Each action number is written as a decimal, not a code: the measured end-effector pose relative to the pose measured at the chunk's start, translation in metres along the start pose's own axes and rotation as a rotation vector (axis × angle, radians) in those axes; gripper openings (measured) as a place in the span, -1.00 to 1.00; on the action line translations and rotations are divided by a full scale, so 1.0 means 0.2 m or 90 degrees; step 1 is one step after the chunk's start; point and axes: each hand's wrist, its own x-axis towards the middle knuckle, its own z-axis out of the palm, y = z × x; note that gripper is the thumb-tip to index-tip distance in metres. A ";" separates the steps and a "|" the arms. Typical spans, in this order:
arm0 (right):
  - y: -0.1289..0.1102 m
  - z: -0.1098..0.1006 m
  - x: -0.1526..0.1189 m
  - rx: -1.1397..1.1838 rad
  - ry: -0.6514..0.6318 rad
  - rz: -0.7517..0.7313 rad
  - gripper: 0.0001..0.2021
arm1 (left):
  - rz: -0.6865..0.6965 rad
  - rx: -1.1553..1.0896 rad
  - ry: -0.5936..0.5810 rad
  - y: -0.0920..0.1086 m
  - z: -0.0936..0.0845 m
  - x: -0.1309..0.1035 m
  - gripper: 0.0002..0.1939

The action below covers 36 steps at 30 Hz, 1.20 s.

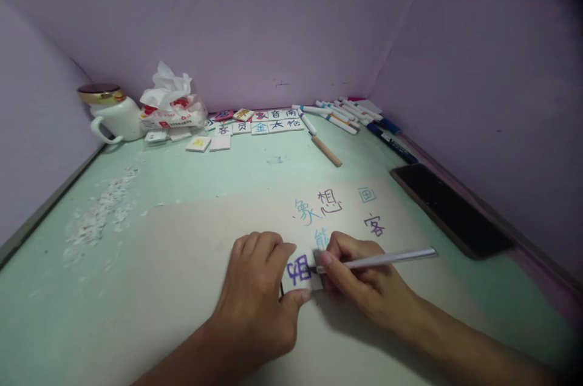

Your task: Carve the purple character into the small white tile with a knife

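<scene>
1. At the near side of the green table [177,170], the left hand [255,295] is partly closed, its thumb and forefinger bracing opposite edges of a white tile [299,270] marked with a purple character.
2. Beside it, the right hand [359,270] is closed in a writing grip around a slim silver tool [392,257], its tip meeting the tile at the character's edge.
3. Under both lies a pale sheet [191,252] with blue and purple characters. The step in hand looks like working along the character's lines, perhaps carving; the tip is too small to confirm a blade.
4. Further off lie white shavings [102,213] to the left, a row of lettered tiles [259,126] at the back and a phone [449,210] to the right.
5. The next move probably calls for a steady tile, light pressure and the left thumb kept clear of the tip.
</scene>
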 end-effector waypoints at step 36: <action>0.02 0.01 -0.01 0.102 0.019 0.008 -0.75 | -0.039 0.046 -0.073 0.01 -0.02 0.00 -0.64</action>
